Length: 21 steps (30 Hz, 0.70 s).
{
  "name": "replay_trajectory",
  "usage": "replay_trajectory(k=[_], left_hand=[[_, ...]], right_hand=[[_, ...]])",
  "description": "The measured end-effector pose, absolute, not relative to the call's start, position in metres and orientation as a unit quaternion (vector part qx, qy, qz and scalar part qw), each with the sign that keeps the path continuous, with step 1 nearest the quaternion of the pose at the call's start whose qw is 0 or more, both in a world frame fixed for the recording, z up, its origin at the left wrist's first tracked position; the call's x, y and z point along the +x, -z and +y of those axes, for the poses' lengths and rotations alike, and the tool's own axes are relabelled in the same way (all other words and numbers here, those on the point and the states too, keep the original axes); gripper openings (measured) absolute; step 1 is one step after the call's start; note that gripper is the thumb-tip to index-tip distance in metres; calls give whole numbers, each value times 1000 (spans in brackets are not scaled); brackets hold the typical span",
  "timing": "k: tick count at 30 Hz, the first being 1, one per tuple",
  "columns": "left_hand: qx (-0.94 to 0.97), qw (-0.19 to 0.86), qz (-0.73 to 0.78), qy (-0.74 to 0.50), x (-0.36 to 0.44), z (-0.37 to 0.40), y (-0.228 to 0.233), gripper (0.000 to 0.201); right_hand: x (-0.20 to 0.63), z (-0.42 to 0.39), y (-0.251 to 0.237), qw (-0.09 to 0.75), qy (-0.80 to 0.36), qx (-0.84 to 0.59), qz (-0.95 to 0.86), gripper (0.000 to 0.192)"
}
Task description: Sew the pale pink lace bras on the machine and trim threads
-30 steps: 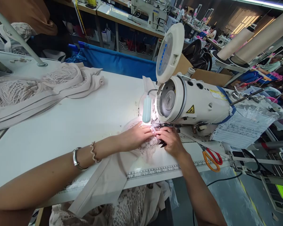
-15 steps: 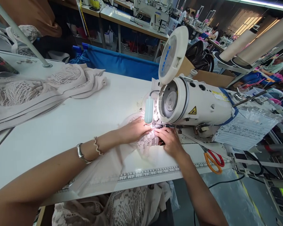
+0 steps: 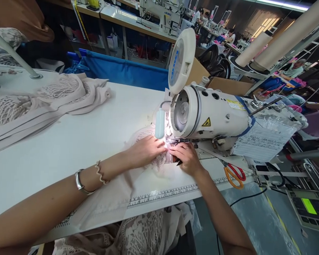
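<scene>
Pale pink lace fabric (image 3: 159, 163) lies under the lit needle area of a white sewing machine (image 3: 215, 115). My left hand (image 3: 146, 151) presses on the lace left of the needle, its fingers closed together at the fabric's edge. Close to the presser foot, my right hand (image 3: 186, 157) pinches the fabric's right side. A dark pointed tip (image 3: 179, 163) shows under the right palm; its kind is hidden. Sheer fabric (image 3: 106, 198) trails from the lace beneath my left forearm to the table's front edge. A small pale-blue lamp (image 3: 160, 124) hangs just above my left fingers.
Orange-and-red-handled scissors (image 3: 234, 175) lie right of my right hand. Beige lace garments (image 3: 79, 94) are heaped at the left, and more lace pieces (image 3: 146, 233) sit below the table edge. A printed ruler (image 3: 159, 195) runs along the front. Thread cones and people are behind.
The whole view has shifted, so the machine and table appear farther left. Both hands stay at the needle with the lace, and their grip looks nearly the same.
</scene>
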<state>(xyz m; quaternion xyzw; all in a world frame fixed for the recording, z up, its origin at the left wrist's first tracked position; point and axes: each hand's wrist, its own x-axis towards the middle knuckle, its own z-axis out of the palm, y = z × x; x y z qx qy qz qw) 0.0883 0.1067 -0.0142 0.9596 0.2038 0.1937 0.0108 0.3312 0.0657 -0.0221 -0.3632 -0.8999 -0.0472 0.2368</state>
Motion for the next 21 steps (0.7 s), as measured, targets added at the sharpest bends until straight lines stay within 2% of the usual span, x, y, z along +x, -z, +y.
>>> replay_trajectory(k=[8, 13, 17, 21], left_hand=[[963, -36, 189, -191, 91, 107, 15, 35], [960, -17, 206, -191, 90, 107, 18, 25], [955, -40, 233, -179, 92, 105, 18, 19], [949, -81, 260, -159, 93, 103, 18, 30]], right_hand=[[329, 65, 21, 219, 52, -372, -900, 36], [330, 66, 23, 248, 78, -353, -899, 34], [329, 66, 22, 251, 80, -355, -897, 36], [328, 66, 21, 263, 85, -341, -898, 35]])
